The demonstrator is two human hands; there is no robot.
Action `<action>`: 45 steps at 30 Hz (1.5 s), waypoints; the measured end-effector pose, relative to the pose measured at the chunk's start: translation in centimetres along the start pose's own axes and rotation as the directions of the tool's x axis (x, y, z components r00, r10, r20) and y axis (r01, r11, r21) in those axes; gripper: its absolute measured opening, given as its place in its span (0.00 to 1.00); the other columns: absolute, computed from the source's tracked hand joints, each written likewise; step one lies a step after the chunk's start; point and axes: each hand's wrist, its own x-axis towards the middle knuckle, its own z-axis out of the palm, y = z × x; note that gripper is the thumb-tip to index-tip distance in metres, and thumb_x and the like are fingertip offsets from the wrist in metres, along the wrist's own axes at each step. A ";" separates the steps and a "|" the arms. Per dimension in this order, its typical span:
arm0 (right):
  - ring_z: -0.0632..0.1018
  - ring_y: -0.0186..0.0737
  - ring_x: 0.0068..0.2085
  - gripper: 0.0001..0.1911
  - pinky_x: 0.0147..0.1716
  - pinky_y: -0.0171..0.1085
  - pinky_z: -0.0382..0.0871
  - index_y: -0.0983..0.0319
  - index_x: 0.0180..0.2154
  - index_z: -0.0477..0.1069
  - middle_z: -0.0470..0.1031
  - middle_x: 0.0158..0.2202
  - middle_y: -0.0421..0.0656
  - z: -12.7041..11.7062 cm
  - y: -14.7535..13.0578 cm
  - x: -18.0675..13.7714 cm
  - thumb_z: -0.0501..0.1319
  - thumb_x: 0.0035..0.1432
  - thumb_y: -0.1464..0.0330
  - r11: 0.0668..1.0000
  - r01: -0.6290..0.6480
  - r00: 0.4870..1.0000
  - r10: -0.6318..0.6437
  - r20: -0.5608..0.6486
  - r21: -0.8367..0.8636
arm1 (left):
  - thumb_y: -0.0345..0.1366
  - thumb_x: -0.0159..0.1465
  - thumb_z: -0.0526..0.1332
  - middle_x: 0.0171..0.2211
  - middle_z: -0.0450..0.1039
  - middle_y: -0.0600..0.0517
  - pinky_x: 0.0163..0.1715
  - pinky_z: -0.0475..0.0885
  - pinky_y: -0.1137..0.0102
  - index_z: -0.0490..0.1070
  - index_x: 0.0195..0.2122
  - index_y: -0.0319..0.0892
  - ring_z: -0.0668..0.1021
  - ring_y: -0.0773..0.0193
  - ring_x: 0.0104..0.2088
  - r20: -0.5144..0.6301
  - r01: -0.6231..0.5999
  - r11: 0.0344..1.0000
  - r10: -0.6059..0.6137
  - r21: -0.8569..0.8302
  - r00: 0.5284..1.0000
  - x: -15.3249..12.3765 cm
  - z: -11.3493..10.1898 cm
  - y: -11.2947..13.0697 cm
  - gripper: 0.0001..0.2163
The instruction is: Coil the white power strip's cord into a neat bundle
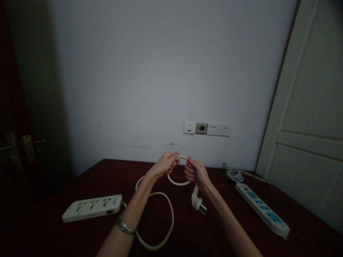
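Note:
A white power cord [172, 214] runs in loose loops over the dark table and up into both of my hands. My left hand [168, 163] is closed round the cord, thumb on top. Just to its right my right hand [195, 171] grips the same cord in a fist, and a short arc of it bridges the two hands. Below the right fist hangs the cord's plug [197, 203], its metal prongs pointing down to the right. At the left lies a white power strip [92, 207], with a cord leaving its right end behind my left forearm.
On the table's right side lies a second power strip [262, 208] with blue socket faces. Its coiled cable [234, 175] rests behind it. Wall sockets [218, 130] sit above the dark red table [112, 175]. A pale panelled door [308, 142] stands at the right.

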 end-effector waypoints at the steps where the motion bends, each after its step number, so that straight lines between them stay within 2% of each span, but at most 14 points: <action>1: 0.44 0.21 0.12 0.22 0.10 0.24 0.36 0.62 0.18 0.53 0.44 0.11 0.28 0.0 0.0 0.0 0.61 0.48 0.56 1.000 0.010 1.000 -0.010 -0.013 0.000 | 0.56 0.57 0.52 0.13 0.46 0.64 0.10 0.44 0.80 0.59 0.23 0.39 0.47 0.79 0.11 0.014 0.016 0.999 -0.015 -0.032 1.000 0.0 0.1 0.0 0.22; 5: 0.44 0.21 0.13 0.23 0.10 0.24 0.36 0.62 0.17 0.51 0.43 0.11 0.28 0.3 -0.5 -0.4 0.61 0.49 0.57 1.000 0.020 1.000 -0.020 -0.016 0.014 | 0.55 0.56 0.54 0.13 0.44 0.64 0.11 0.41 0.79 0.59 0.23 0.39 0.46 0.79 0.12 0.096 0.075 0.986 -0.061 -0.150 0.994 -0.1 0.4 0.2 0.21; 7: 0.43 0.21 0.13 0.22 0.09 0.23 0.36 0.62 0.17 0.51 0.43 0.11 0.28 0.5 -0.9 -0.7 0.61 0.50 0.58 0.999 0.000 1.000 -0.001 0.016 0.053 | 0.54 0.57 0.53 0.13 0.46 0.63 0.11 0.43 0.79 0.61 0.25 0.38 0.49 0.78 0.12 0.098 0.033 0.984 -0.016 -0.176 0.995 0.0 0.5 0.1 0.21; 9: 0.43 0.21 0.13 0.22 0.09 0.23 0.37 0.62 0.18 0.51 0.42 0.12 0.29 0.6 -1.5 -0.9 0.61 0.51 0.60 0.994 -0.025 0.999 0.021 0.045 0.107 | 0.55 0.58 0.51 0.14 0.54 0.59 0.13 0.52 0.79 0.65 0.26 0.36 0.57 0.76 0.13 0.069 -0.058 0.985 0.070 -0.164 0.995 0.2 0.5 -0.2 0.23; 12: 0.41 0.22 0.14 0.21 0.09 0.23 0.37 0.62 0.18 0.51 0.41 0.13 0.29 -0.1 -2.8 -1.4 0.59 0.53 0.61 0.978 -0.029 0.998 0.016 0.065 0.206 | 0.56 0.60 0.45 0.21 0.67 0.51 0.26 0.66 0.73 0.69 0.28 0.34 0.70 0.69 0.23 0.019 -0.177 0.983 0.179 -0.054 0.984 1.0 0.0 -1.2 0.28; 15: 0.40 0.23 0.15 0.20 0.09 0.23 0.38 0.61 0.19 0.50 0.40 0.13 0.29 -1.3 -4.7 -2.1 0.57 0.55 0.63 0.950 0.027 0.998 -0.045 0.050 0.311 | 0.54 0.60 0.48 0.26 0.72 0.48 0.39 0.65 0.68 0.71 0.26 0.35 0.73 0.63 0.33 0.016 -0.237 0.951 0.238 0.199 0.971 1.8 -1.2 -2.9 0.26; 18: 0.42 0.23 0.14 0.18 0.09 0.23 0.38 0.61 0.20 0.51 0.41 0.14 0.29 -2.7 -6.3 -2.7 0.55 0.58 0.66 0.904 0.083 0.995 -0.096 0.009 0.419 | 0.49 0.58 0.54 0.31 0.73 0.50 0.39 0.64 0.70 0.73 0.31 0.36 0.72 0.63 0.34 0.063 -0.257 0.870 0.255 0.421 0.965 2.4 -2.5 -4.8 0.19; 22: 0.46 0.23 0.12 0.16 0.09 0.23 0.39 0.61 0.21 0.50 0.43 0.13 0.29 -4.2 -6.6 -2.7 0.53 0.59 0.69 0.841 0.110 0.993 -0.118 -0.019 0.530 | 0.44 0.63 0.49 0.31 0.73 0.50 0.35 0.64 0.72 0.72 0.39 0.37 0.72 0.64 0.33 0.006 -0.202 0.762 0.251 0.615 0.968 2.8 -3.0 -6.5 0.18; 27: 0.51 0.24 0.12 0.14 0.08 0.25 0.43 0.60 0.22 0.49 0.44 0.12 0.29 -5.9 -4.7 -1.5 0.53 0.55 0.73 0.778 0.154 0.986 -0.157 -0.048 0.609 | 0.43 0.66 0.42 0.39 0.74 0.46 0.37 0.65 0.70 0.70 0.44 0.44 0.74 0.60 0.40 -0.106 0.030 0.404 0.166 0.914 0.980 2.4 -2.4 -7.0 0.19; 29: 0.52 0.24 0.12 0.13 0.08 0.25 0.44 0.60 0.23 0.50 0.46 0.12 0.30 -6.1 -4.0 -1.0 0.53 0.54 0.75 0.768 0.177 0.984 -0.161 -0.083 0.615 | 0.42 0.66 0.43 0.40 0.74 0.45 0.36 0.66 0.69 0.70 0.43 0.44 0.75 0.57 0.41 -0.089 0.058 0.323 0.082 0.945 0.993 2.1 -1.9 -7.0 0.18; 32: 0.54 0.24 0.12 0.12 0.08 0.24 0.45 0.61 0.23 0.51 0.48 0.13 0.30 -6.0 -3.4 -0.5 0.54 0.53 0.75 0.802 0.182 0.983 -0.149 -0.104 0.569 | 0.40 0.63 0.50 0.37 0.75 0.43 0.34 0.69 0.66 0.73 0.38 0.43 0.77 0.53 0.38 -0.014 0.022 0.281 -0.032 0.959 0.999 1.8 -0.8 -6.7 0.13; 35: 0.54 0.23 0.13 0.11 0.09 0.22 0.46 0.62 0.24 0.54 0.50 0.14 0.31 -5.7 -3.5 -0.1 0.57 0.52 0.73 0.863 0.182 0.983 -0.144 -0.116 0.471 | 0.32 0.56 0.57 0.36 0.75 0.41 0.33 0.70 0.64 0.74 0.37 0.41 0.77 0.51 0.37 0.067 -0.034 0.227 -0.140 0.973 0.988 1.3 0.9 -6.1 0.09; 39: 0.54 0.23 0.15 0.13 0.08 0.21 0.43 0.62 0.24 0.56 0.52 0.15 0.31 -5.1 -3.4 0.0 0.61 0.50 0.68 0.940 0.215 0.973 -0.183 -0.140 0.266 | 0.25 0.51 0.57 0.36 0.76 0.40 0.34 0.71 0.62 0.74 0.37 0.41 0.78 0.51 0.38 0.153 -0.111 0.183 -0.237 0.977 0.959 0.5 3.7 -5.0 0.13; 45: 0.53 0.23 0.14 0.17 0.09 0.22 0.39 0.61 0.28 0.59 0.52 0.14 0.31 -4.5 -2.0 0.4 0.61 0.49 0.57 0.981 0.140 0.967 -0.164 -0.194 -0.132 | 0.27 0.48 0.58 0.36 0.75 0.37 0.31 0.72 0.61 0.73 0.37 0.36 0.77 0.48 0.35 0.285 -0.254 0.136 -0.319 0.958 0.904 -1.0 6.5 -2.7 0.14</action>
